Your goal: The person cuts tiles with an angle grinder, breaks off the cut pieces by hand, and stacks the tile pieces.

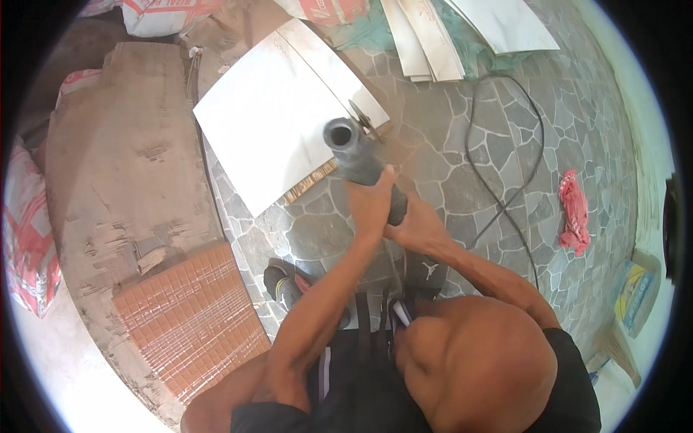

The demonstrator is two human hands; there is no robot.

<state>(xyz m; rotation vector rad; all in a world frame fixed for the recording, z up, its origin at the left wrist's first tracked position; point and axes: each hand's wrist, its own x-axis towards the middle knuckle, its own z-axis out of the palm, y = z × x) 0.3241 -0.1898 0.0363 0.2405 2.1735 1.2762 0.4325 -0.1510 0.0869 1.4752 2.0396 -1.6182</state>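
Both of my hands are wrapped round the dark body of an angle grinder (357,164). My left hand (371,205) is closed on it nearer the front. Behind it, my right hand (420,226) is closed round the rear part. The thin cutting disc (367,121) stands on edge at the right part of a large white tile (271,119), close to the tile's near right edge. A straight line runs across the tile toward the disc. Whether the disc touches the tile I cannot tell. Haze like dust hangs just right of the grinder.
The tile lies raised on a brown-edged support (310,182). A black cable (540,148) loops over the stone-patterned floor at right, near a pink cloth (574,213). White tile strips (422,40) lie beyond. Brown ribbed tiles (191,317) and a worn board (126,159) are at left.
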